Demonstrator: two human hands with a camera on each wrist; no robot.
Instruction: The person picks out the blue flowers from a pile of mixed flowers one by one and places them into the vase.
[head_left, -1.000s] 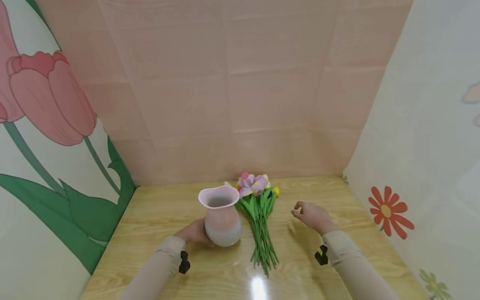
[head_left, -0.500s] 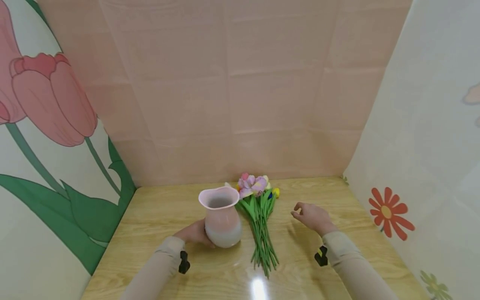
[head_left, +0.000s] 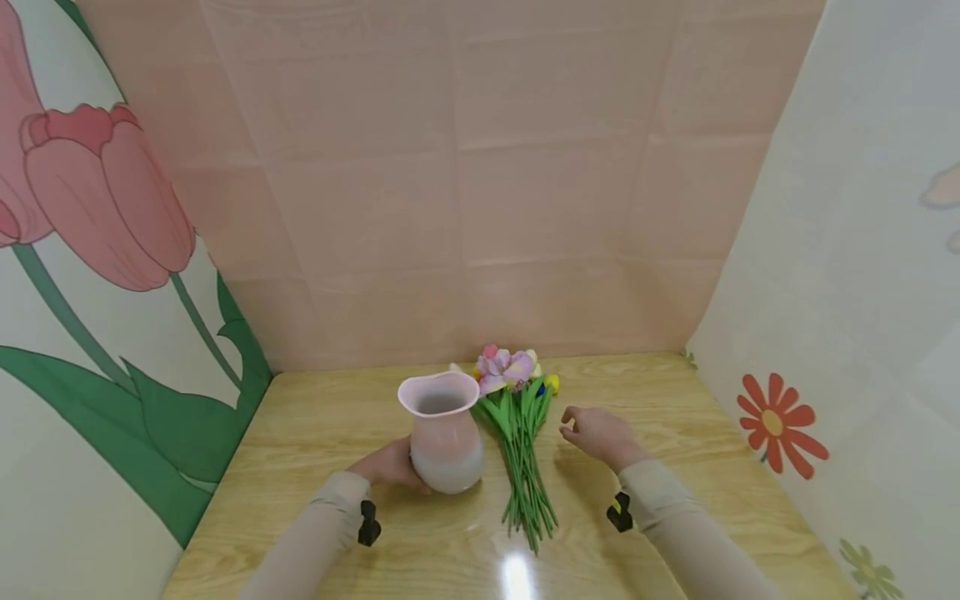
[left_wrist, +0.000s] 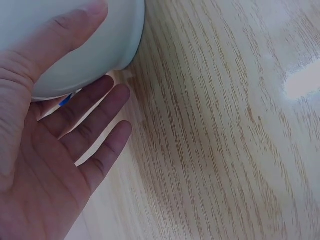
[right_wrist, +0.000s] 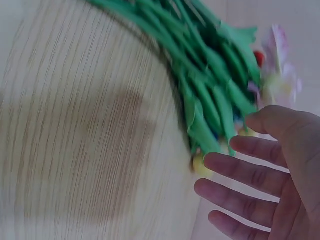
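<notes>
A vase [head_left: 448, 454] with a flared pink rim and a paler grey-white base stands left of the table's middle. My left hand [head_left: 390, 465] holds it from the left. In the left wrist view the thumb lies along the vase wall [left_wrist: 112, 35] and some fingers pass behind it; the lower fingers are spread apart. A bunch of artificial flowers [head_left: 525, 450] lies just right of the vase, blooms toward the back wall, long green stems toward me. Right of the stems my right hand [head_left: 600, 435] hovers with nothing in it, fingers relaxed and apart in the right wrist view.
The wood-grain table [head_left: 315, 417] meets a pink backdrop [head_left: 465, 183] at its rear edge. Side walls with painted flowers, among them a tulip [head_left: 105, 192] and a red daisy [head_left: 780, 423], enclose it left and right.
My right hand has moved left, closer to the flower stems. The left hand, the vase and the flowers stay where they were.
</notes>
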